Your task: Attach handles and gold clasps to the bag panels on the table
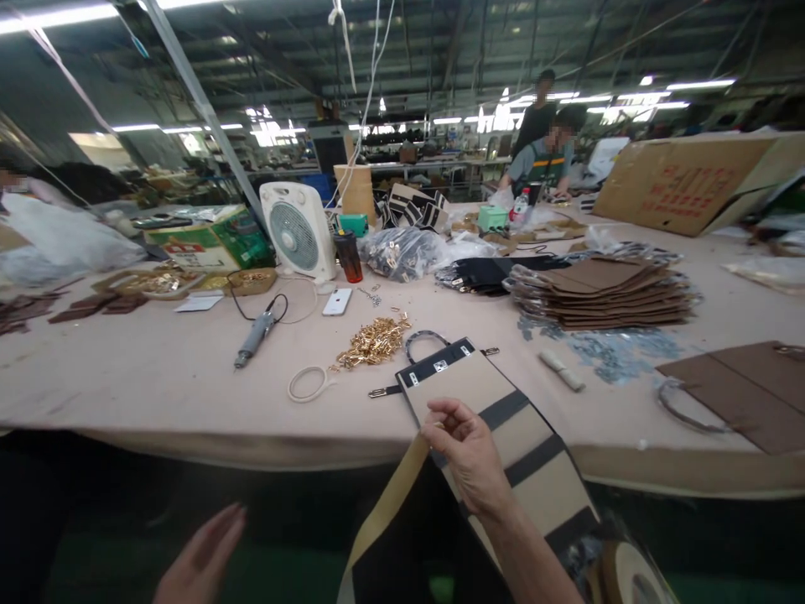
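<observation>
My right hand pinches the left edge of a tan bag panel with black stripes, which lies over the table's front edge and hangs down toward me. The panel's far end has a black band with metal clasps and a round handle. My left hand hangs below the table edge at the lower left with fingers stretched out, holding nothing. A heap of gold metal fittings lies just beyond the panel, with a white tape ring to its left.
On the table: an electric screwdriver, a phone, a white fan, a dark cup, a stack of brown panels, brown sheets. A seated person works at the far end, with cardboard nearby.
</observation>
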{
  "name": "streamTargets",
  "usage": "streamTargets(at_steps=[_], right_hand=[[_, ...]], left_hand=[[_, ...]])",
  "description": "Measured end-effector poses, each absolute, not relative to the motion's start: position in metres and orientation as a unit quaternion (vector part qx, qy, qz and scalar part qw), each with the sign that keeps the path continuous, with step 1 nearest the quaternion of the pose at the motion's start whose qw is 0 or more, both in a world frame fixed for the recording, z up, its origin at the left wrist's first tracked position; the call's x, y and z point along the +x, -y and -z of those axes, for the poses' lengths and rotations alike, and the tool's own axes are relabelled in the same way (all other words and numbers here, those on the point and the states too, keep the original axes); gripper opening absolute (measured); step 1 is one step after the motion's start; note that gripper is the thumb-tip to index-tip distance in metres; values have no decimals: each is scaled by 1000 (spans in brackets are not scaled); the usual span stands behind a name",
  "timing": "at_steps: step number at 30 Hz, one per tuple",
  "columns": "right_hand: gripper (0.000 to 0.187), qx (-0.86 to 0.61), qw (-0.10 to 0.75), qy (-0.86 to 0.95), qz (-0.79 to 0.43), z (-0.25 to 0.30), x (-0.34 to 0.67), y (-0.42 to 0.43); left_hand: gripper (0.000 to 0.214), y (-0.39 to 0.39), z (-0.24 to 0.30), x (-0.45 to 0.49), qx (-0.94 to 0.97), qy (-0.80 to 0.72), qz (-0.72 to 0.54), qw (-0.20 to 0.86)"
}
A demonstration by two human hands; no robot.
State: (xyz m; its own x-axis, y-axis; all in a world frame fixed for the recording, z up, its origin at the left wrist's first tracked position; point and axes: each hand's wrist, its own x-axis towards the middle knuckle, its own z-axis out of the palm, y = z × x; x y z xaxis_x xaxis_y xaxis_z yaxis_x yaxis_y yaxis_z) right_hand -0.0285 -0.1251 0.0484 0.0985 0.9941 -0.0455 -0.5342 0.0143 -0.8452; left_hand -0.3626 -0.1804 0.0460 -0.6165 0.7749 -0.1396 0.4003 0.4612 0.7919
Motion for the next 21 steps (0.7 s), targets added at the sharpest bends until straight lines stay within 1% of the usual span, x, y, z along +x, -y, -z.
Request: streamTargets(at_steps=[1,3,4,6,8,11,14,17,21], right_hand=[[41,-370,643,312,-594,-51,-29,127],[40,-371,646,318,-587,-57,-28,131],[39,-373,646,322,-583,-60,-28,133],[38,-378,645,333,-574,-65,-26,136],[37,-384,641,346,-568,-68,-22,140],[39,-395,647,357,-546,-71,-13,147],[40,-424,672,360,-490,-71,-8,155],[34,-452,678,365,-449,-71,-8,163],[27,-470,666,395,-424,-68,-14,168]], left_hand=[[60,168,-44,-347,388,-786,-389,284],[66,147,-47,-304,477,-646,-427,416],[65,141,-53,-281,514,-573,-430,472],[59,134,-71,-235,573,-453,-403,551],[53,132,-89,-199,614,-387,-368,581],[40,133,-102,-171,636,-378,-363,566],[32,134,-99,-169,648,-403,-383,520],[29,136,-93,-174,664,-425,-393,474],[27,141,-91,-177,684,-435,-395,432]])
